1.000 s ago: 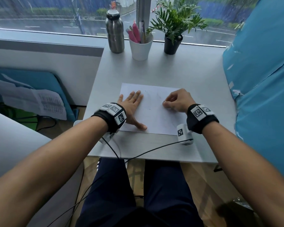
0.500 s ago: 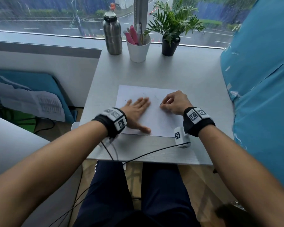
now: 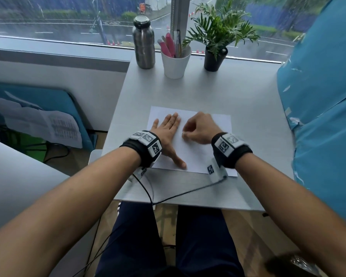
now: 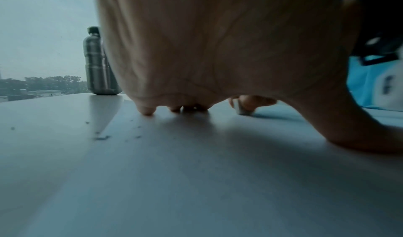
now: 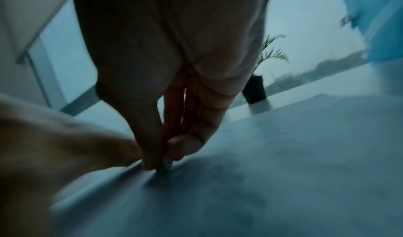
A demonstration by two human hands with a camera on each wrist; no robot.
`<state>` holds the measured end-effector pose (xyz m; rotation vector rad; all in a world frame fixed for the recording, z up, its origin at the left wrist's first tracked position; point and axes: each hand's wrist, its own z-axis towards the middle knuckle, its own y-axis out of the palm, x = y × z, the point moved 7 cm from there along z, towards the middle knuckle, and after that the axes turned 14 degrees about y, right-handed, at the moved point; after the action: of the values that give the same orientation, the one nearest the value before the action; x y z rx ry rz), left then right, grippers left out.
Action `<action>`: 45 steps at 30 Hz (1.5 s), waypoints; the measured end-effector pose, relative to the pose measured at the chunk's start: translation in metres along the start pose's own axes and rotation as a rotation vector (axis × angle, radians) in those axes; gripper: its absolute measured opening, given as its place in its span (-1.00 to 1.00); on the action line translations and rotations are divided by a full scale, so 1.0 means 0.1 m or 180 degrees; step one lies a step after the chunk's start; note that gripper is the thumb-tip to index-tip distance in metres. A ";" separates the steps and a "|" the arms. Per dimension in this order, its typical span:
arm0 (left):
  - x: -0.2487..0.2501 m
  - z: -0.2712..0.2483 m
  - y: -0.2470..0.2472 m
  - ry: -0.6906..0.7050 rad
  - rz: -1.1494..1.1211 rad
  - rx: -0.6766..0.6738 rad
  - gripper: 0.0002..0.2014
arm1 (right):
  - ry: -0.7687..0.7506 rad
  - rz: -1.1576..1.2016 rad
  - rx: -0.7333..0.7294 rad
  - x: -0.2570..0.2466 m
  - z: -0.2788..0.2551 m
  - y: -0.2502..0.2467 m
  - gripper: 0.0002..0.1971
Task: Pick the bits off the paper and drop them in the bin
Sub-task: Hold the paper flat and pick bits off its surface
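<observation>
A white sheet of paper (image 3: 196, 154) lies flat on the grey table (image 3: 228, 92), and everything here is placed from that sheet. The left hand (image 3: 169, 129) lies palm down on the sheet's left half, fingers straight and spread, thumb stretched toward the near edge; it holds nothing. The right hand (image 3: 199, 128) sits over the middle of the sheet, just beside the left hand's fingers, with its fingers curled and the tips drawn together. In the right wrist view, thumb and fingertips (image 5: 185, 144) pinch a small pale piece (image 5: 166, 166) down at the paper's surface. Tiny dark bits (image 4: 101, 137) are scattered on the sheet to the left of the left hand. Beyond the sheet's far edge, by the window, stand a steel bottle (image 3: 143, 43), a white cup (image 3: 175, 60) of pens and a potted plant (image 3: 216, 37).
</observation>
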<state>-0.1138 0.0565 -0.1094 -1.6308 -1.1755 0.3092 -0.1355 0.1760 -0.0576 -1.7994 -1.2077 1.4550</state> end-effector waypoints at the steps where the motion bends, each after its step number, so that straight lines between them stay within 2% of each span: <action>1: 0.00 0.00 0.01 0.0004 -0.0004 0.0002 0.68 | -0.0119 -0.0054 -0.0215 -0.04 -0.08 0.10 -0.88; 3: 0.01 -0.01 0.00 0.0017 0.0008 0.0041 0.67 | -0.0108 -0.0040 -0.0320 -0.01 -0.03 0.08 -0.88; 5: 0.02 -0.01 0.00 0.0024 -0.0026 0.0041 0.67 | 0.0189 0.0255 0.0018 0.13 0.16 -0.13 -0.88; 7: 0.02 -0.02 -0.01 0.0021 -0.0034 0.0052 0.67 | 0.0230 0.0253 0.0193 0.14 0.20 -0.18 -0.87; 11: 0.02 -0.01 0.00 0.0019 -0.0001 -0.0001 0.68 | -0.0308 -0.0022 -0.0382 -0.05 -0.04 0.11 -0.87; 15: 0.03 -0.03 -0.02 0.0004 -0.0052 0.0024 0.68 | 0.0158 0.0267 0.0212 0.15 0.20 -0.21 -0.86; 16: 0.03 -0.03 -0.02 0.0002 -0.0035 0.0018 0.68 | 0.0116 0.0216 0.0169 0.13 0.17 -0.16 -0.87; 19: 0.02 -0.02 -0.01 -0.0007 0.0016 -0.0019 0.68 | -0.0306 -0.0077 -0.0537 -0.03 -0.08 0.16 -0.89; 20: 0.03 -0.03 -0.01 -0.0004 0.0031 -0.0014 0.68 | -0.0302 -0.0112 -0.0571 -0.02 -0.07 0.15 -0.89; 22: 0.04 -0.04 -0.02 0.0010 -0.0011 -0.0027 0.68 | -0.0006 0.0136 -0.0233 0.11 0.11 -0.06 -0.88; 24: 0.05 -0.04 -0.02 0.0012 -0.0020 0.0017 0.68 | 0.0093 0.0189 0.0100 0.14 0.17 -0.19 -0.87; 28: 0.02 -0.03 -0.01 0.0011 0.0059 -0.0021 0.68 | -0.0376 -0.0198 -0.0523 -0.04 -0.09 0.12 -0.88; 29: 0.02 -0.04 -0.01 0.0022 0.0054 -0.0018 0.68 | -0.0292 -0.0188 -0.0494 0.00 -0.03 0.07 -0.87; 32: 0.06 -0.05 -0.02 0.0047 0.0029 0.0022 0.67 | 0.0092 0.0131 0.0009 0.19 0.17 -0.20 -0.88; 33: 0.05 -0.05 -0.02 0.0034 0.0052 0.0029 0.67 | 0.0065 0.0083 -0.0033 0.17 0.14 -0.17 -0.88; 36: 0.03 -0.05 -0.02 -0.0056 0.0140 0.0018 0.67 | -0.0343 -0.0327 -0.0677 -0.01 -0.09 0.12 -0.90; 37: 0.03 -0.05 -0.03 -0.0070 0.0142 -0.0003 0.68 | -0.0327 -0.0300 -0.0773 -0.01 -0.07 0.12 -0.90; 38: 0.04 -0.04 -0.03 -0.0072 0.0129 -0.0027 0.69 | -0.0229 -0.0196 -0.0657 0.03 0.06 0.05 -0.88; 41: 0.04 -0.05 -0.03 -0.0061 0.0112 -0.0029 0.72 | 0.0113 0.0027 0.0119 0.16 0.38 -0.29 -0.84; 42: 0.04 -0.05 -0.03 -0.0061 0.0121 -0.0020 0.73 | 0.0119 0.0037 0.0206 0.16 0.39 -0.30 -0.85; 43: 0.03 -0.04 -0.03 -0.0066 0.0131 -0.0014 0.74 | 0.0052 0.0014 0.0094 0.13 0.36 -0.24 -0.86; 45: 0.01 -0.04 -0.02 -0.0055 0.0160 -0.0008 0.75 | -0.0158 -0.0088 -0.0459 0.04 0.20 -0.05 -0.90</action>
<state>-0.1113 0.0551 -0.1052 -1.6646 -1.1497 0.3546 -0.1563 0.1789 -0.0608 -1.8418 -1.3889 1.4374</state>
